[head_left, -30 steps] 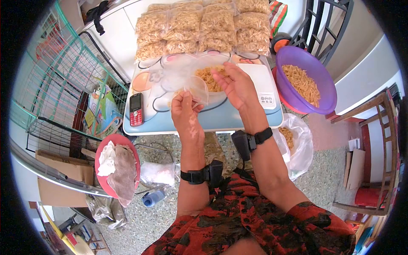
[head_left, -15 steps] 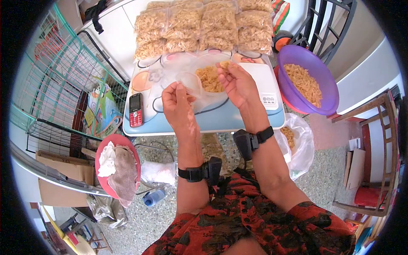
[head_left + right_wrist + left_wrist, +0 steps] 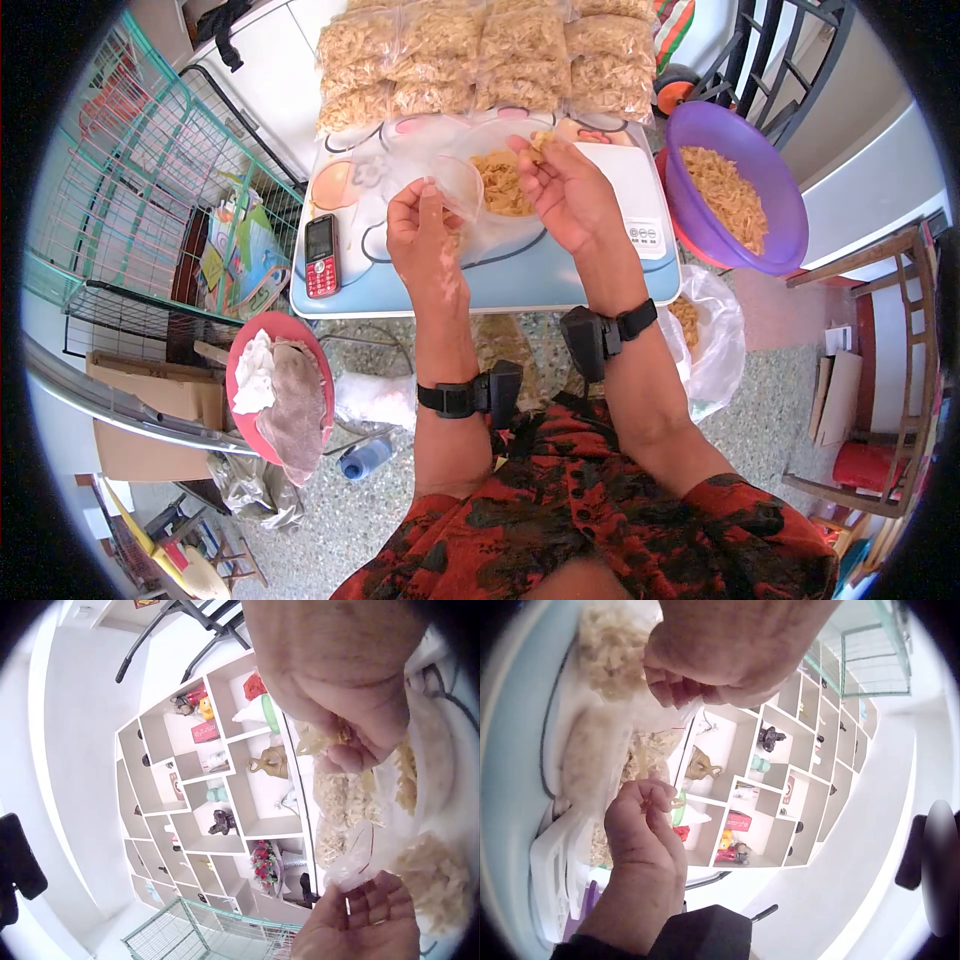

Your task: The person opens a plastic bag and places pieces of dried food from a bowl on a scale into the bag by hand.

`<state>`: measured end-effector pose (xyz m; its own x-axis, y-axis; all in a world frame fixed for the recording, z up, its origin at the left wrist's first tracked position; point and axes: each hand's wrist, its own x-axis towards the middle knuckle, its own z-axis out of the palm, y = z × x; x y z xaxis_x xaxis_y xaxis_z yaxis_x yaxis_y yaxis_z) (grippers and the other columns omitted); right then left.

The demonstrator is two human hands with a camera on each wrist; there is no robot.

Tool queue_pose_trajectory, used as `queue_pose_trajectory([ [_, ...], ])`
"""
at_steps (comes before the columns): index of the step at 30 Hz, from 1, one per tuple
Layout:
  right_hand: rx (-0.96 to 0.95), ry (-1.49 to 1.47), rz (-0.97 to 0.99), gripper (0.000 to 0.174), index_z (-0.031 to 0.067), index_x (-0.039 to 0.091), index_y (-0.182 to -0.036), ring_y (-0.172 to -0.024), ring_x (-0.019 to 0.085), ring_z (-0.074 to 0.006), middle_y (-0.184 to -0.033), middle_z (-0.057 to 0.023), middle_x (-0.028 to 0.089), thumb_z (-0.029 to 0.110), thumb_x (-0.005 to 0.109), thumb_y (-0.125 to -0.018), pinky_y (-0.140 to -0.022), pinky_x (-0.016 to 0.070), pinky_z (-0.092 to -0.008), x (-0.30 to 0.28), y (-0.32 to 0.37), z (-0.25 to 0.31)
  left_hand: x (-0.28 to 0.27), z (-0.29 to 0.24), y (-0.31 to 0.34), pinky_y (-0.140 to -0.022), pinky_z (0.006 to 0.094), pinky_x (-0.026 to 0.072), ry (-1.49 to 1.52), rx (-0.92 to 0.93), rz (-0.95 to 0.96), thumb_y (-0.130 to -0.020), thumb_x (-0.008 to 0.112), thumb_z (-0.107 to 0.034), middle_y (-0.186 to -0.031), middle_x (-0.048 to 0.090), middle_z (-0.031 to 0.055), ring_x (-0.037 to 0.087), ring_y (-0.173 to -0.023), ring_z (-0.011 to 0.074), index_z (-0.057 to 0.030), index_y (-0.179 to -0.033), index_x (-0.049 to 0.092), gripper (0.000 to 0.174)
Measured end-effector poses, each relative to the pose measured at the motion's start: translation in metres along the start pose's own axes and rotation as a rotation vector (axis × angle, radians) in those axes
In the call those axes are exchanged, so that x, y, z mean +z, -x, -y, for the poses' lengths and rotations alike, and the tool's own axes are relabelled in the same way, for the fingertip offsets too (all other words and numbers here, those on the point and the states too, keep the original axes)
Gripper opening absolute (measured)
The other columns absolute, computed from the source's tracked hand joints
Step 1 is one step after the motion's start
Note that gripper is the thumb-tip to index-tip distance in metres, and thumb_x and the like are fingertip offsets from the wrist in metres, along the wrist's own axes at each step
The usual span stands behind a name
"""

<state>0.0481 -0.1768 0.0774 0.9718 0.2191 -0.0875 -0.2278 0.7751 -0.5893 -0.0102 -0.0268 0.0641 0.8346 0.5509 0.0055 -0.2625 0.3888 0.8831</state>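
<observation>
My left hand (image 3: 425, 225) pinches the top of a clear plastic bag (image 3: 460, 185) over the table. In the right wrist view a thin red line runs along the bag's mouth (image 3: 364, 855), and pale flakes (image 3: 431, 877) show below that hand. My right hand (image 3: 575, 195) holds a few yellowish dried flakes (image 3: 541, 146) between thumb and fingertips. Beneath it, a translucent bowl holds more yellow flakes (image 3: 500, 185). The two hands are apart, the right one just right of the bag.
Filled clear bags (image 3: 440, 60) are stacked along the table's back. A white scale (image 3: 625, 190) lies right, a red phone (image 3: 321, 258) left. Beyond the right edge stand a purple basin (image 3: 790, 200) of flakes and an open plastic bag (image 3: 725, 330). A wire cage (image 3: 150, 190) stands left.
My right hand was open with fingers spread near the bowl; it now pinches flakes, raised beside it. My left hand has shifted slightly left and up, still holding the bag.
</observation>
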Motion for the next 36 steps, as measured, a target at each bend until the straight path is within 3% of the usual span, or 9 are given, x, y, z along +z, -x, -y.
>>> queue_pose_trajectory([
  [5,0.039,0.093,0.145,0.014,0.0048,0.053,-0.107,-0.076,0.064,-0.0161,-0.108,-0.0171,0.067,0.015,0.052,-0.097,-0.062,0.052,-0.0267,0.027,0.011,0.0,-0.001,0.001,0.001,-0.061,0.0251,0.0481,0.004,-0.022,0.0,-0.093,0.063,-0.021,-0.086,0.062,0.0038,0.058,-0.071,0.0111,-0.0017,-0.105,0.058,0.023],
  [8,0.059,0.306,0.143,0.016,0.0034,0.055,-0.107,-0.075,0.066,-0.017,-0.102,-0.0152,0.069,0.016,0.051,-0.098,-0.062,0.051,-0.0263,0.041,0.012,-0.012,-0.001,-0.001,0.003,-0.058,0.0197,0.0425,0.056,-0.046,-0.002,-0.094,0.062,-0.017,-0.083,0.059,0.0016,0.051,-0.064,0.0071,-0.0026,-0.105,0.058,0.018],
  [11,0.016,0.72,0.149,0.021,0.0019,0.057,-0.112,-0.077,0.067,-0.0153,-0.101,-0.0136,0.069,0.015,0.054,-0.096,-0.055,0.046,-0.0215,0.037,0.006,-0.028,-0.007,0.005,-0.001,-0.06,0.0248,0.0478,0.068,-0.034,0.008,-0.094,0.062,-0.02,-0.083,0.062,0.0037,0.058,-0.069,0.0113,-0.0017,-0.105,0.057,0.022],
  [17,-0.36,1.477,0.263,0.02,-0.0001,0.065,-0.095,-0.067,0.065,-0.0227,-0.069,-0.0108,0.066,0.016,0.057,-0.086,-0.058,0.047,-0.0355,0.041,-0.006,-0.035,-0.009,-0.007,0.005,-0.054,0.0215,0.0389,-0.008,-0.035,-0.033,-0.093,0.063,-0.02,-0.075,0.055,-0.0008,0.048,-0.063,0.0072,-0.0022,-0.103,0.06,0.021],
  [20,-0.507,1.673,0.402,0.019,-0.0007,0.064,-0.085,-0.068,0.062,-0.0314,-0.071,-0.0148,0.065,0.017,0.058,-0.083,-0.063,0.0469,-0.041,0.04,-0.009,-0.04,-0.005,-0.011,0.006,-0.053,0.0207,0.0359,-0.034,-0.018,-0.059,-0.093,0.063,-0.02,-0.074,0.053,-0.0019,0.045,-0.062,0.0062,-0.003,-0.101,0.061,0.019],
  [26,-0.485,1.643,0.214,0.015,-0.0001,0.058,-0.086,-0.076,0.062,-0.0365,-0.084,-0.0154,0.065,0.014,0.06,-0.082,-0.067,0.0471,-0.0434,0.052,-0.01,-0.043,-0.011,-0.009,0.005,-0.053,0.021,0.037,-0.002,-0.016,-0.05,-0.093,0.063,-0.021,-0.074,0.053,-0.0023,0.046,-0.063,0.0059,-0.0036,-0.1,0.061,0.019],
  [29,-0.459,1.518,0.29,0.021,-0.0011,0.059,-0.093,-0.081,0.063,-0.0427,-0.083,-0.0223,0.065,0.017,0.057,-0.085,-0.07,0.0496,-0.0497,0.054,0.001,-0.036,-0.013,-0.013,0.003,-0.053,0.0212,0.0377,-0.013,-0.031,-0.093,-0.093,0.063,-0.021,-0.074,0.054,-0.0029,0.047,-0.063,0.0058,-0.0039,-0.1,0.061,0.018],
  [32,-0.726,1.503,0.539,0.019,-0.0004,0.061,-0.092,-0.08,0.064,-0.0421,-0.084,-0.0211,0.065,0.016,0.055,-0.087,-0.07,0.0502,-0.0491,0.04,-0.003,-0.043,-0.016,-0.013,0.001,-0.054,0.0211,0.038,0.003,-0.022,-0.06,-0.093,0.063,-0.021,-0.074,0.055,-0.0029,0.048,-0.062,0.0057,-0.0047,-0.099,0.062,0.017],
  [36,-0.548,1.791,0.652,0.018,0.0004,0.064,-0.092,-0.084,0.064,-0.0398,-0.088,-0.0204,0.066,0.015,0.053,-0.087,-0.073,0.0506,-0.0477,0.037,-0.007,-0.048,-0.011,-0.014,0.002,-0.053,0.0206,0.038,0.013,-0.005,-0.024,-0.093,0.063,-0.02,-0.076,0.057,-0.0023,0.048,-0.062,0.0055,-0.0047,-0.099,0.062,0.016],
])
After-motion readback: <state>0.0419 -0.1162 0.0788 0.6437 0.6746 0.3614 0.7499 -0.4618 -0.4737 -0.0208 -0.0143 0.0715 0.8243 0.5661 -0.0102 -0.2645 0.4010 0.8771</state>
